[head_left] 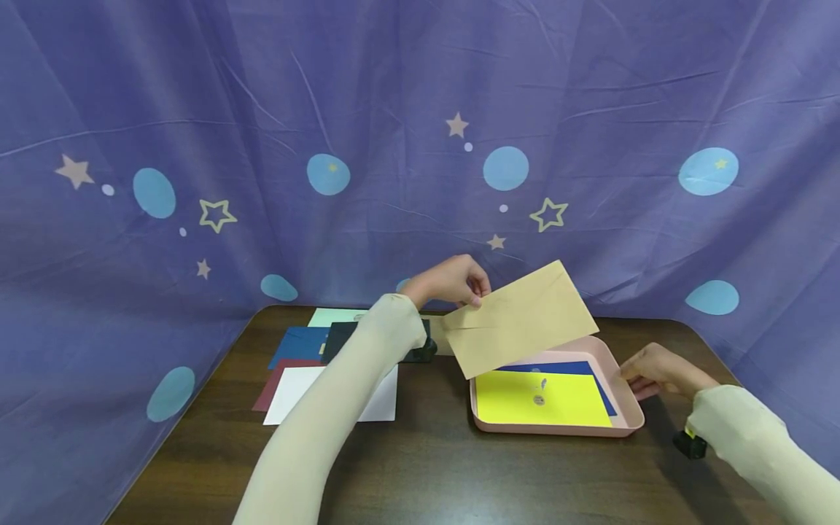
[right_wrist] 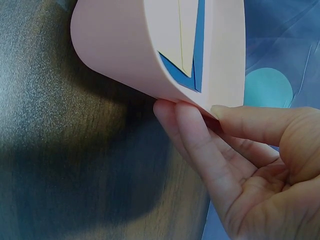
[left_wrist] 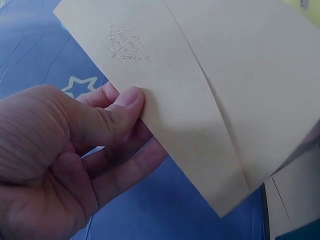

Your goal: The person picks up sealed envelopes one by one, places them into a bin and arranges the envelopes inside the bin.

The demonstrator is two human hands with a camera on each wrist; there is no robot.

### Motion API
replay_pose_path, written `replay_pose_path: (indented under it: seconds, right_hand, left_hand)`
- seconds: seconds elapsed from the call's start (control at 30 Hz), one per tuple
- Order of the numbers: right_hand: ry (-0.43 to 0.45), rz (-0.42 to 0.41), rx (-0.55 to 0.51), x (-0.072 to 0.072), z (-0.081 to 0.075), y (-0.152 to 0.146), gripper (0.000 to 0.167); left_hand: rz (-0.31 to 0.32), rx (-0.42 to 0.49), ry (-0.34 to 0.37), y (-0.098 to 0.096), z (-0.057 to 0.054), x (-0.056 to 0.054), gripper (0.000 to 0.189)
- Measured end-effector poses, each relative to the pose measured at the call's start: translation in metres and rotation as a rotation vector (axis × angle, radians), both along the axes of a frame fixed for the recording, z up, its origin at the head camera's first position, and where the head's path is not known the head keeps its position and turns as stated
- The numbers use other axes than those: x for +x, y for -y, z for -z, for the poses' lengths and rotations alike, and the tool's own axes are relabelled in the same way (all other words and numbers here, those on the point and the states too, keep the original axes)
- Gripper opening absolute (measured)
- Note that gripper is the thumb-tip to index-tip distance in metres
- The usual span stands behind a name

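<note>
My left hand (head_left: 453,281) pinches a tan envelope (head_left: 525,317) near its edge, thumb on the near face and fingers behind. The envelope tilts above the back left of a pink tray (head_left: 558,430). In the left wrist view, a fold line and a small metallic printed design show on the envelope (left_wrist: 200,100). Inside the tray lie a yellow envelope (head_left: 512,401) and, partly beneath it, a blue envelope (head_left: 571,368). My right hand (head_left: 663,370) grips the tray's right rim; in the right wrist view, the thumb is at the lip and fingers against the outer wall.
Left on the brown table (head_left: 433,467) lie a white envelope (head_left: 295,394), a maroon envelope (head_left: 272,386), a dark blue envelope (head_left: 295,346), a black envelope (head_left: 337,335) and a pale green envelope (head_left: 328,316), overlapping. A purple curtain (head_left: 407,95) hangs behind.
</note>
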State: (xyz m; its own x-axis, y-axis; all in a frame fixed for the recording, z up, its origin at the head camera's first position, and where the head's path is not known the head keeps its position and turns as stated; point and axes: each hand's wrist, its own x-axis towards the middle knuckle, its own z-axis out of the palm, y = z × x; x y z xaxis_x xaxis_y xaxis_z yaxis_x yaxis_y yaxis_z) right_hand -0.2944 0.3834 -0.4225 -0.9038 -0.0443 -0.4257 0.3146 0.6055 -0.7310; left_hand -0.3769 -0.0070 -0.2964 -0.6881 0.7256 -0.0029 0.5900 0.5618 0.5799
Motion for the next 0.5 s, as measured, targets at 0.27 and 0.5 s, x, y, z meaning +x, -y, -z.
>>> replay_pose_path:
  seconds: [0.27, 0.5]
  right_hand:
    - [-0.008, -0.007, -0.001, -0.001, 0.001, -0.002, 0.036]
    - [-0.008, -0.022, -0.009, 0.0, -0.001, -0.001, 0.036]
  left_hand:
    - [0.038, 0.021, -0.022, -0.018, 0.005, 0.002, 0.005]
    - [0.087, 0.016, -0.051, -0.034, 0.013, 0.003, 0.005]
